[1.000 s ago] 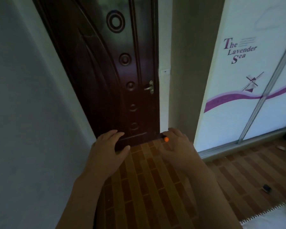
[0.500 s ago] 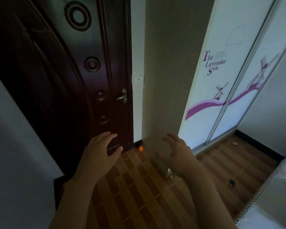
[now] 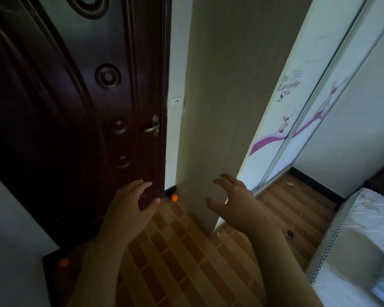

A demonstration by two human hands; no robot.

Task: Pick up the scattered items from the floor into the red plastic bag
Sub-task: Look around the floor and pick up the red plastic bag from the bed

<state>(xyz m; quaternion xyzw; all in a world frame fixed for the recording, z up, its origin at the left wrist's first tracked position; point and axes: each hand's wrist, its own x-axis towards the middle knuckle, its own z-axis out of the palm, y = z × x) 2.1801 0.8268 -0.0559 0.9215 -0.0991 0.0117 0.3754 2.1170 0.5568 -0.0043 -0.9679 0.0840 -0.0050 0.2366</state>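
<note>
Brown brick-pattern floor point(image 3: 186, 258) under both hands, and neither one's holding anything. Left hand point(image 3: 129, 209) is out in front of the dark wooden door point(image 3: 75, 120), fingers loose and spread. Right hand point(image 3: 235, 207) is up by the beige wall edge point(image 3: 211, 107), fingers splayed and a bit curled. Small orange ball point(image 3: 174, 197) sits on the floor in the corner between door and wall, just past the left hand's fingertips. Another orange thing point(image 3: 63, 262) is by the door's bottom left. A little dark item point(image 3: 290, 234) lies near the white bed point(image 3: 361, 240).
</note>
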